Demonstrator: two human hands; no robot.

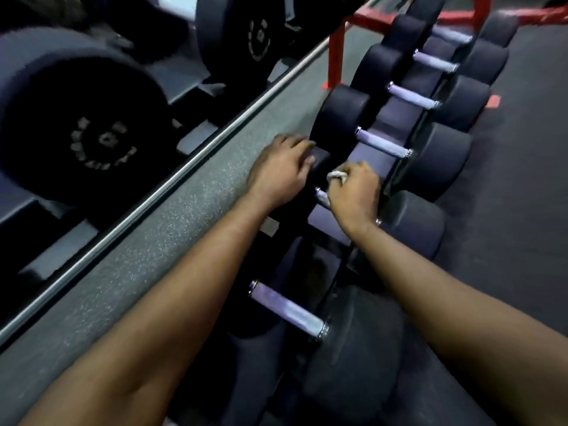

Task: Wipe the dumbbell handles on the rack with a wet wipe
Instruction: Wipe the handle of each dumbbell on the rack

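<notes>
The right hand (353,192) hides most of one handle (322,197). Its grip is curled tight, pinching the wipe (336,176) against that handle, and only a white corner shows. The left hand (278,172) rests on the same dumbbell's head (321,161), grip spread. Six handles show along the rack (367,159), the far ones blurred. Two bigger dumbbells (76,118) stand to the left, cut off. A red frame (337,53) stands beyond.

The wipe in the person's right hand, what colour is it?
White. The wipe shows best in the head view, bunched in the right hand.
</notes>
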